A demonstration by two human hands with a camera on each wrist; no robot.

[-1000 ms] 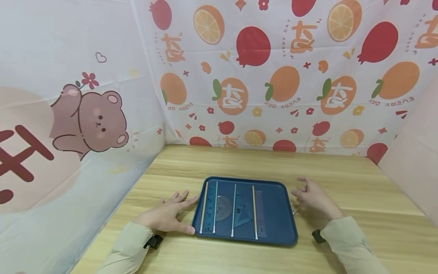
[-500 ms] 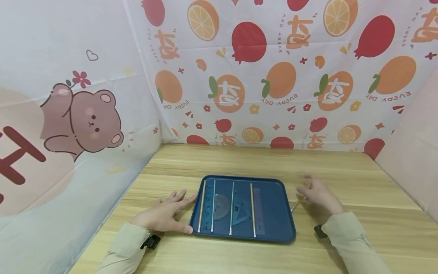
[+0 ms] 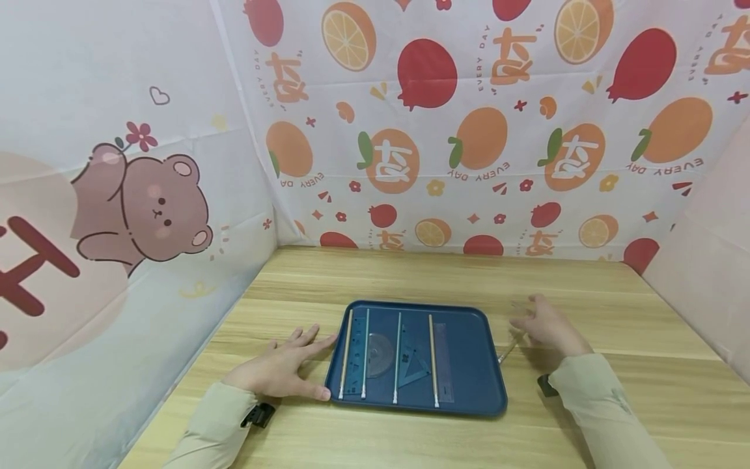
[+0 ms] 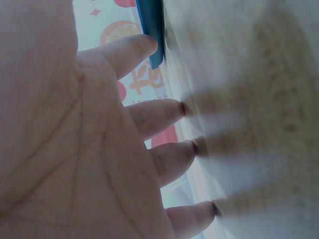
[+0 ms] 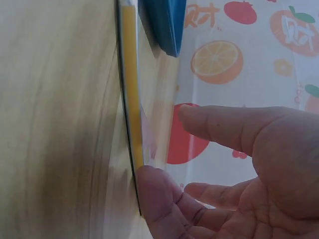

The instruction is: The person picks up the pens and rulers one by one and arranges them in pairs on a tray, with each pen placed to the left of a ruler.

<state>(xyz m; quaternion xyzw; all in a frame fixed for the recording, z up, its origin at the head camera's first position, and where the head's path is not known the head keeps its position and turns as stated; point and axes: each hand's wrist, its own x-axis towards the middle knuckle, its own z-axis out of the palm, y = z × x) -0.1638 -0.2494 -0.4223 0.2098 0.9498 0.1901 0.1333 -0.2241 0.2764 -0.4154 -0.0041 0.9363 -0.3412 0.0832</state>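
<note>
A dark blue tray (image 3: 469,365) sits on the table. My left hand (image 3: 281,370) lies beside it, fingers spread, with the thumb at its near left corner and the index finger near the left rim. In the left wrist view the other fingertips (image 4: 182,149) meet the tabletop. Right of the tray lies a yellow pencil (image 3: 512,346), its white-banded end near the tray's rim. My right hand (image 3: 551,329) is over its other end. In the right wrist view a fingertip is right at the pencil (image 5: 130,74), while the thumb stands apart from it.
Several pencils, gold (image 3: 433,361) and teal (image 3: 398,358), lie lengthwise in the tray. Among them are a blue stencil ruler (image 3: 355,365), a clear round protractor (image 3: 381,355), a blue set square (image 3: 415,372) and a clear ruler (image 3: 445,365). Printed cloth (image 3: 433,150) hangs behind the table.
My right hand has shifted slightly right, away from the tray, and more of the yellow pencil shows. The left hand stays by the tray. The head view has tilted slightly.
</note>
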